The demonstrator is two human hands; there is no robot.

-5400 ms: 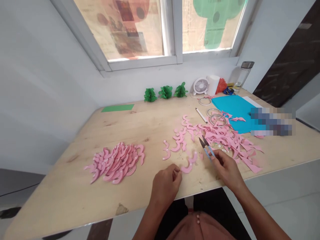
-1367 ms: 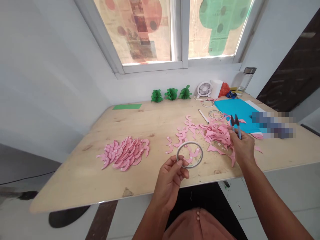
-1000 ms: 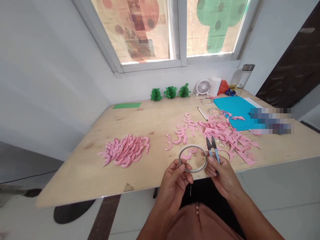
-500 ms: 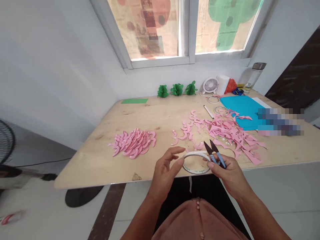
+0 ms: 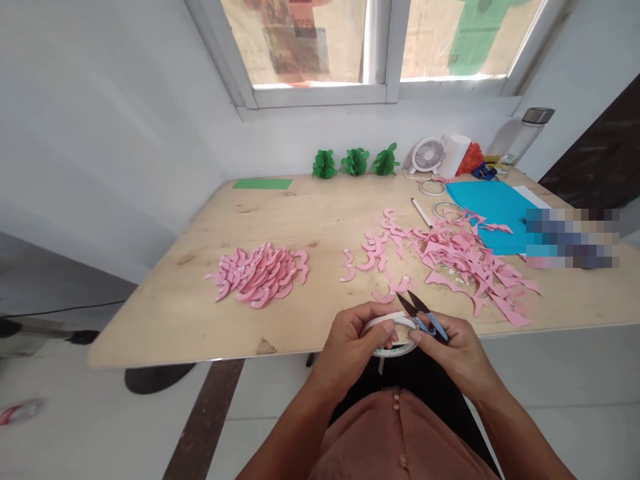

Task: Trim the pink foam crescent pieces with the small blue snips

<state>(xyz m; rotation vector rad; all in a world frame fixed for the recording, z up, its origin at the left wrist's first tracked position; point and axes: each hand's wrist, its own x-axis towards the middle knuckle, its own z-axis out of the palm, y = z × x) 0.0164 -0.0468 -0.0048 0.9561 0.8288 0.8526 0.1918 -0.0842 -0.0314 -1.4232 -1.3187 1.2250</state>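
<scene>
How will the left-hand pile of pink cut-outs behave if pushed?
The pink pile will probably shear and spread, not move as one block: its pieces overlap loosely. Each is likely light and bendy, being a thin, narrow, paper-like curve. Pale patches on some could be adhesive, so a few may cling together or to the tabletop.

The person wears a dusty reddish-brown top [image 5: 373,440] with small round beads like buttons [image 5: 397,398] down its front and plain black trousers [image 5: 440,393] below.
</scene>
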